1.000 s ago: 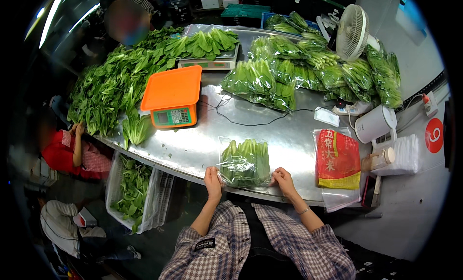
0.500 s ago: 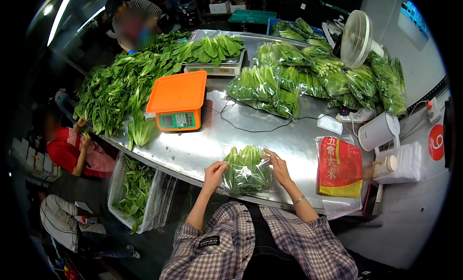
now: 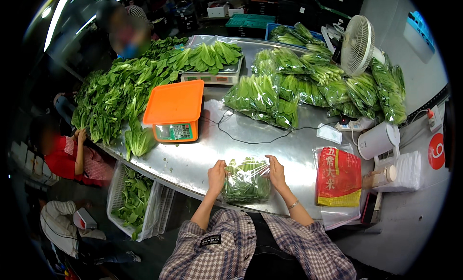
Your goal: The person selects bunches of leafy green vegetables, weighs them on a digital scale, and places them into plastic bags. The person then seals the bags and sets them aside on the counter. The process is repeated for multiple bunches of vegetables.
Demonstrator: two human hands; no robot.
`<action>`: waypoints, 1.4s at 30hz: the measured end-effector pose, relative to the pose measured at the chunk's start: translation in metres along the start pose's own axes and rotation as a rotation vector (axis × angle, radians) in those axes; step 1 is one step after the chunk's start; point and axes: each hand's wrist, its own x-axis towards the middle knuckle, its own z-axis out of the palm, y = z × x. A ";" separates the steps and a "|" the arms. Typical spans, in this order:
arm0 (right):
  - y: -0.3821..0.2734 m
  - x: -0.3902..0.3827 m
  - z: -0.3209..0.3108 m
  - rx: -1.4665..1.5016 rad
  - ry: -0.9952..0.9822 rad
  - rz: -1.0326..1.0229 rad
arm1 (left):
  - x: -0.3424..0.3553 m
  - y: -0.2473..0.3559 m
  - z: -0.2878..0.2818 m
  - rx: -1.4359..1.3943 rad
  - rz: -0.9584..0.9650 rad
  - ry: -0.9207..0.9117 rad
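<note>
A clear plastic bag of leafy greens [image 3: 247,186] lies on the metal table's near edge, in front of my body. My left hand [image 3: 217,177] grips its upper left side, fingers curled over the plastic. At the upper right corner my right hand [image 3: 276,174] is closed on the bag's edge, with the thumb side up. Between the two hands the clear film stretches shiny across the leaves. Beyond the bag stands an orange scale [image 3: 174,104], its pan bare. A red and yellow printed plastic bag [image 3: 339,176] lies flat to the right of my right hand.
Loose greens [image 3: 108,96] are heaped at the left. Filled bags [image 3: 289,84] sit at the back right, near a fan [image 3: 357,46] and a white kettle [image 3: 379,140]. A black cable [image 3: 255,142] crosses the table. A white crate [image 3: 115,200] stands below the left edge.
My right hand has gone from spread fingers on the bag to a closed grip. The film now looks pulled tight over the greens. The whole view has tilted slightly.
</note>
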 end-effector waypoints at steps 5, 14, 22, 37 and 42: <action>0.025 0.015 0.014 -0.297 0.094 -0.039 | 0.004 -0.009 0.020 0.550 0.026 0.060; 0.020 0.021 0.011 -0.713 0.183 0.011 | 0.013 -0.005 0.031 0.818 -0.022 0.000; 0.011 0.000 0.054 -0.932 -0.163 -0.621 | 0.021 -0.009 0.025 0.750 -0.167 0.042; 0.046 -0.058 0.000 0.248 -0.107 0.482 | 0.011 -0.017 0.042 0.250 0.191 -0.205; 0.013 -0.036 -0.017 0.882 -0.114 0.489 | 0.030 -0.030 0.050 -0.143 0.067 0.118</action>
